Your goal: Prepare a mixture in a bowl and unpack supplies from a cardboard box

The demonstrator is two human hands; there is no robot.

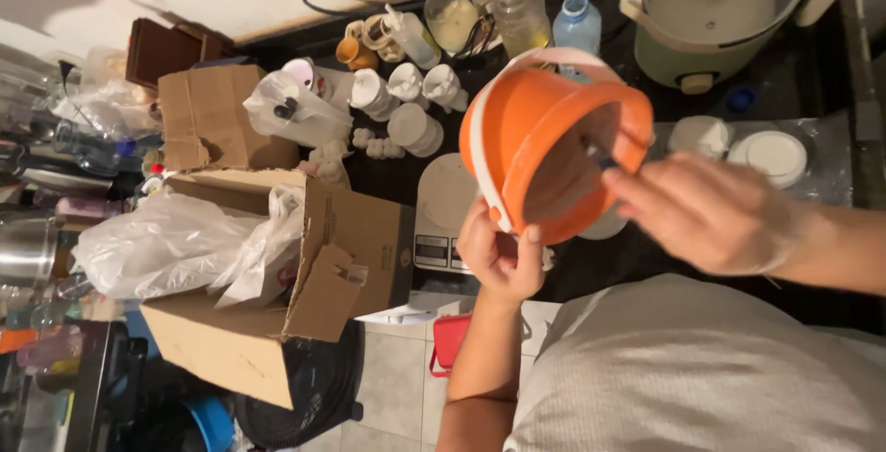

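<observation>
Wearer: grey knitted top (701, 369) fills the near lower right; both forearms reach up from it.
Left hand: left hand (503, 254) closed on the near rim of a small orange plastic bucket with a white rim band and a pale bail handle (544, 129), thumb and fingers clamped over the edge.
Right hand: right hand (706, 212) at the bucket mouth, fingers drawn together, pinching a small dark blue object (600, 155); what that object is, too blurred to tell.
Bucket position: held in the air above the dark table (794, 83), just over a white digital kitchen scale (443, 212), touching neither.
Bucket axis: tipped on its side; long axis runs roughly left to right in the frame, mouth facing the right hand, base towards the left. Handle arched over the top.
Progress (judgement): inside wall of the bucket looks bare and clean where visible; work with the blue object is under way at the rim, not finished. Bucket not yet set down.
Middle ground: open brown cardboard box stuffed with white plastic bags (240, 267), left of the scale.
Far: cluster of white ceramic cups (406, 92), clear plastic bottles (521, 0), pale green electric pot with a glass lid (715, 9).
</observation>
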